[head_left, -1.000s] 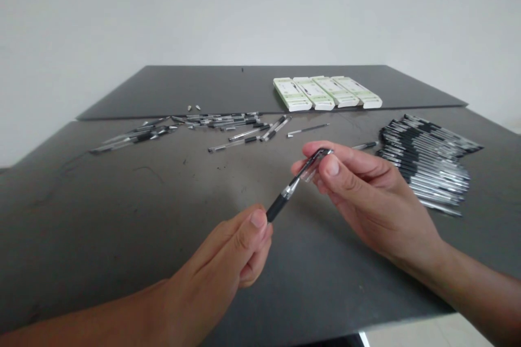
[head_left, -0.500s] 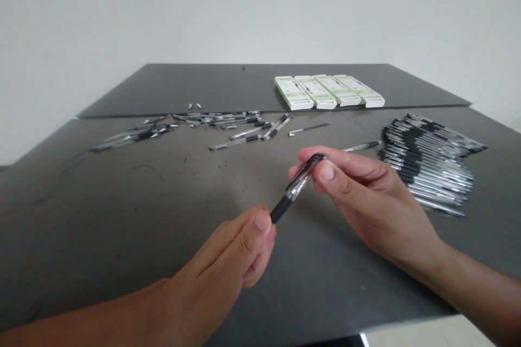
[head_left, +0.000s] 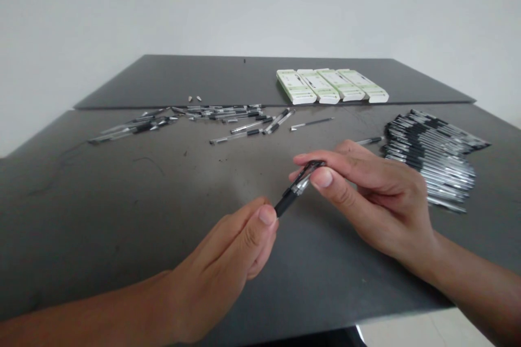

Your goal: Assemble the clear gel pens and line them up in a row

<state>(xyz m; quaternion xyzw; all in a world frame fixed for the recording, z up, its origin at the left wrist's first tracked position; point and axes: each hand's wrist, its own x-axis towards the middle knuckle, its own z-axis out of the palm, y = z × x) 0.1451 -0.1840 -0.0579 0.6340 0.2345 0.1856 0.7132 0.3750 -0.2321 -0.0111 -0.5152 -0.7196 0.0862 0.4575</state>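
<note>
Left hand: we see the left hand point(head_left: 226, 249) closed near the middle of the table, thumb and fingers pinching the black grip end of the pen.

Right hand: the right hand point(head_left: 374, 200) is closed too, its thumb and forefinger gripping the far end of the pen, with the other fingers curled beneath.

Pen: here's the pen point(head_left: 295, 190) in the air, held above the table between both hands and tilted up toward the right hand. The clear barrel shows between the grips; we can't tell whether it's one piece or two.

Why this hold: with a hand on each end, the barrel looks steadied for close work, and it sits right in our line of sight.

Right side: a neat stack of pens point(head_left: 431, 160) lies fanned out, nearly all pointing the same way, with a loose pen point(head_left: 369, 141) just beside it.

Left side: a looser scatter of pens point(head_left: 220, 114) runs across the table point(head_left: 122, 217), as if kept apart from the stack, with two small tips point(head_left: 194, 98) just beyond.

Far side: four white-and-green boxes point(head_left: 331, 85) sit side by side, edges touching, on a dark board point(head_left: 163, 84).
</note>
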